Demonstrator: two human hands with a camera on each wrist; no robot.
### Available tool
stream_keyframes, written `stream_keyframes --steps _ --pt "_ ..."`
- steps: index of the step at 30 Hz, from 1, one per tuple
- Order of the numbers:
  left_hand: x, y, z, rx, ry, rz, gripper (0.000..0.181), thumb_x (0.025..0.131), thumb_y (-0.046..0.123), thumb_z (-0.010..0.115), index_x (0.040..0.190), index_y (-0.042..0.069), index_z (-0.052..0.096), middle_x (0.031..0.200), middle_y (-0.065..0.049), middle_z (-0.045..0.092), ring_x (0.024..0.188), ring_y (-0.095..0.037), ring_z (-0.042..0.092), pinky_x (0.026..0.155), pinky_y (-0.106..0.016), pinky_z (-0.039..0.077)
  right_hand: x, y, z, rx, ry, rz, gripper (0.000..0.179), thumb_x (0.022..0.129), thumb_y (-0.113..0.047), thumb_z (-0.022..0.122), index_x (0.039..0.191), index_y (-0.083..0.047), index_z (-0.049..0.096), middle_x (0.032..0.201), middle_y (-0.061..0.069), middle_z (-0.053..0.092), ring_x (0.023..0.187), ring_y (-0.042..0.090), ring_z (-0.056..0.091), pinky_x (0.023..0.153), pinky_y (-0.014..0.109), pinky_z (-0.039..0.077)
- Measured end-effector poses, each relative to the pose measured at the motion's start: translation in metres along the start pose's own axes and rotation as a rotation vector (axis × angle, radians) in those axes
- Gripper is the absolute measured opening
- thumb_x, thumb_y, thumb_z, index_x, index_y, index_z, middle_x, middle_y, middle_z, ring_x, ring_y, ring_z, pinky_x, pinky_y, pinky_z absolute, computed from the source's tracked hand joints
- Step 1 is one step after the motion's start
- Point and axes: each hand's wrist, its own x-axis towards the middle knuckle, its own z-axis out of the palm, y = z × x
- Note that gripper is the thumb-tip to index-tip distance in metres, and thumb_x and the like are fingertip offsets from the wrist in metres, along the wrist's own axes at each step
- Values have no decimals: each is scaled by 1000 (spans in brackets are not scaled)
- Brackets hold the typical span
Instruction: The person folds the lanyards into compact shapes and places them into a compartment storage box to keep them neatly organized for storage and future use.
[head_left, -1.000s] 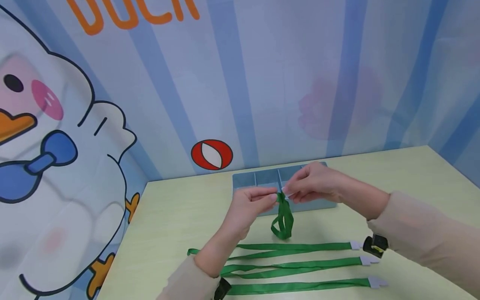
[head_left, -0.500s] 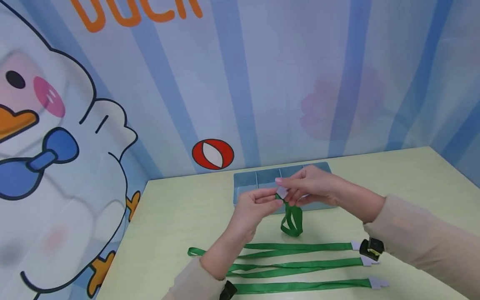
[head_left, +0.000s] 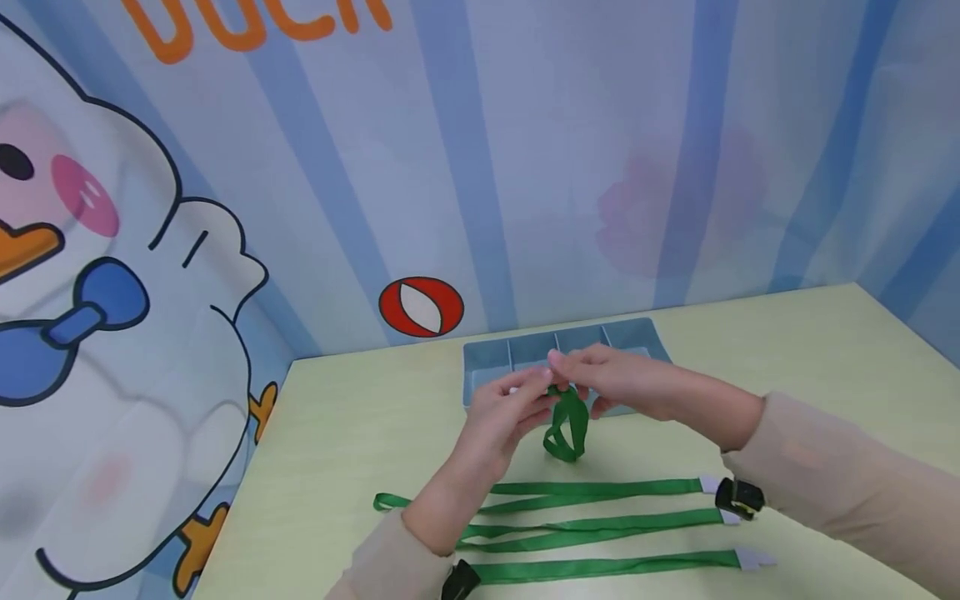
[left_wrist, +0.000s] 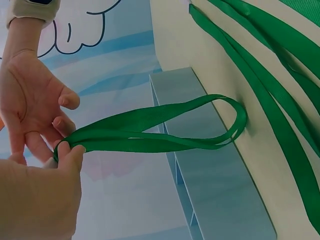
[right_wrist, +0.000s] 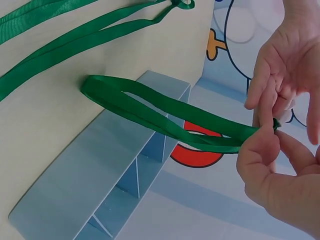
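A green ribbon lanyard [head_left: 567,425], folded into loops, hangs from both hands above the table. My left hand [head_left: 491,421] pinches it near its gathered top, with a small white bit showing by the fingers. From the other side, my right hand [head_left: 626,379] pinches the same gathered top, thumb up. In the left wrist view, the lanyard [left_wrist: 150,140] stretches away from the fingertips in a long loop. The right wrist view shows the lanyard [right_wrist: 165,117] running to the thumb; most of its white end is hidden by fingers.
Behind the hands stands a blue-grey divided tray [head_left: 487,354] with several compartments. Nearer the front, more lanyards lie side by side: a back one [head_left: 600,490], a middle one [head_left: 592,533] and a front one [head_left: 607,568], white ends rightward. A printed backdrop [head_left: 555,167] rises behind the table.
The white end that showed between the hands half a second ago is now mostly covered. Both hands have closed in around the lanyard's top, and the right thumb has come over it.
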Motion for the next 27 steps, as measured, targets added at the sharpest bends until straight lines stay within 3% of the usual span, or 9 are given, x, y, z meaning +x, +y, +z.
stream_keyframes --steps 4,8,10,14,19,24,27 --pt "0 2 -2 6 17 17 33 92 16 61 119 -3 61 103 -9 67 92 -18 66 91 -33 48 2 1 0 -60 11 -54 42 100 -36 41 108 0 63 104 12 49 89 24 42 70 35 45" --pt "0 2 -5 41 27 41 30 91 9 59 118 -5 61 104 -10 64 86 -14 66 88 -32 50 6 12 -4 -41 95 -140 30 94 -26 56 109 -2 65 107 11 57 90 24 49 69 32 44" --pt "0 3 -6 50 26 48 30 91 7 59 118 -5 61 106 -12 62 86 -14 66 87 -32 50 9 22 -5 -34 148 -190 33 90 -23 63 117 -5 63 105 10 58 86 23 51 67 32 44" --pt "-1 5 -5 50 22 59 30 91 6 59 118 -5 61 107 -13 61 86 -14 66 87 -33 50 13 48 -1 -98 212 -259 40 82 -21 72 116 -7 58 97 9 52 84 28 47 67 35 43" --pt "0 11 0 -4 15 71 29 91 6 59 118 -4 61 103 -11 62 81 -10 65 87 -32 50 18 78 14 -186 302 -267 41 77 -22 77 108 -7 54 95 5 54 89 27 49 72 36 44" --pt "-2 20 4 -52 20 79 29 91 5 59 118 -5 61 96 -7 65 77 -9 66 86 -32 51 23 94 18 -191 399 -252 14 82 -14 71 92 -9 62 86 2 61 84 21 54 69 35 46" --pt "-3 23 0 -49 38 88 29 90 5 59 118 -6 60 92 -5 66 76 -10 66 85 -31 51 21 98 11 -163 465 -233 7 87 -11 65 91 -6 64 86 5 64 83 20 56 66 34 47"
